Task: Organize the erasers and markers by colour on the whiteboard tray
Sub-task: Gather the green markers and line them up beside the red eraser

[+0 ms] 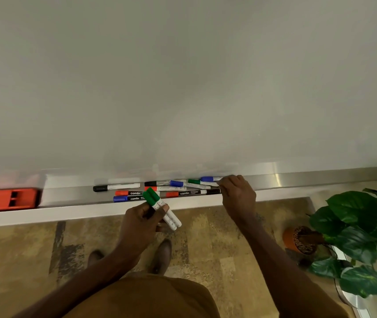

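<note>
My left hand point(140, 222) grips two green-capped markers point(160, 206), held just in front of the whiteboard tray point(297, 180). My right hand point(238, 193) rests on the tray with its fingertips pinched on the white barrel end of a third green-capped marker point(200, 182). Several more markers lie mixed on the tray: a black-capped one point(115, 187), two red-capped ones point(128, 193) point(188, 193), and blue-capped ones point(126, 198) point(178, 183) point(208, 179). A red eraser point(7, 199) sits at the tray's far left.
The whiteboard point(183, 76) fills the upper view. A potted plant point(352, 237) stands on the floor to the right, close to my right arm. My shoes point(160, 255) are on the patterned floor below the tray.
</note>
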The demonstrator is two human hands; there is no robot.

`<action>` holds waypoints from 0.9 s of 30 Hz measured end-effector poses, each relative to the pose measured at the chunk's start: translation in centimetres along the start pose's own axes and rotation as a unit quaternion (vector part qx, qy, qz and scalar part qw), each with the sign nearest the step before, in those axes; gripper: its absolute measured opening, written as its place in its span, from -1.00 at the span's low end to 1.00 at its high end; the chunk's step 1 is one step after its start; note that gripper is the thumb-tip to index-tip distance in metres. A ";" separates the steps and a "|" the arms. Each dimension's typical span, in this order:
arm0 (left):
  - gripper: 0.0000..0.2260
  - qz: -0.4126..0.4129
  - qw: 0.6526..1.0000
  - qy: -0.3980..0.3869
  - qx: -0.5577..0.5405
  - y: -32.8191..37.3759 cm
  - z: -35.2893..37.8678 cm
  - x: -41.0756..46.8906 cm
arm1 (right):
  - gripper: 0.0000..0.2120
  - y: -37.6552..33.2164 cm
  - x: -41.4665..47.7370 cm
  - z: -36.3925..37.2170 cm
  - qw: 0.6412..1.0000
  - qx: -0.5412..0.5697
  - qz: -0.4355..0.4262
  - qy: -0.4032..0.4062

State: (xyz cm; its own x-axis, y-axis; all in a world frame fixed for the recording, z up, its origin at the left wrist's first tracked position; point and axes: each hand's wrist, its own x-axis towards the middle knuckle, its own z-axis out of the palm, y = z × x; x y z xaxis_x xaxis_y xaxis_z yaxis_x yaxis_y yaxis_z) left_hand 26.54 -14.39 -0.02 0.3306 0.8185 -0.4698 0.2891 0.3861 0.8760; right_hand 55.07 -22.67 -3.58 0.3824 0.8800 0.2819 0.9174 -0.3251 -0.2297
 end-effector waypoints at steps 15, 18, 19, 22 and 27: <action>-0.89 -0.028 0.996 0.010 0.089 -2.2 -1.3 -0.3 | -0.81 2.9 1.4 1.8 0.986 -0.090 -0.123 -0.060; -0.88 -0.030 0.994 0.004 0.106 -2.7 -1.3 -0.2 | -0.81 3.0 1.7 1.7 0.983 -0.107 -0.133 -0.068; -0.89 -0.029 0.993 0.002 0.111 -2.8 -1.3 -0.1 | -0.79 2.9 1.8 1.5 0.981 -0.114 -0.138 -0.076; -0.90 -0.026 0.992 -0.002 0.125 -2.9 -1.3 -0.1 | -0.73 2.8 2.0 0.7 0.975 -0.141 -0.143 -0.100; -0.90 -0.025 0.991 -0.008 0.133 -3.2 -1.1 -0.2 | -0.60 4.1 2.2 -0.4 0.962 -0.196 -0.121 -0.145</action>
State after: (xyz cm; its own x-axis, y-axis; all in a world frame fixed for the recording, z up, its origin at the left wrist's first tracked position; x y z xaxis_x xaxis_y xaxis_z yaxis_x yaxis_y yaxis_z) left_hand 24.59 -15.28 -2.61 0.3223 0.7936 -0.5160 0.5313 0.2994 0.7925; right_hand 59.76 -22.17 -3.56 0.1573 0.9875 -0.0030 0.9686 -0.1537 0.1957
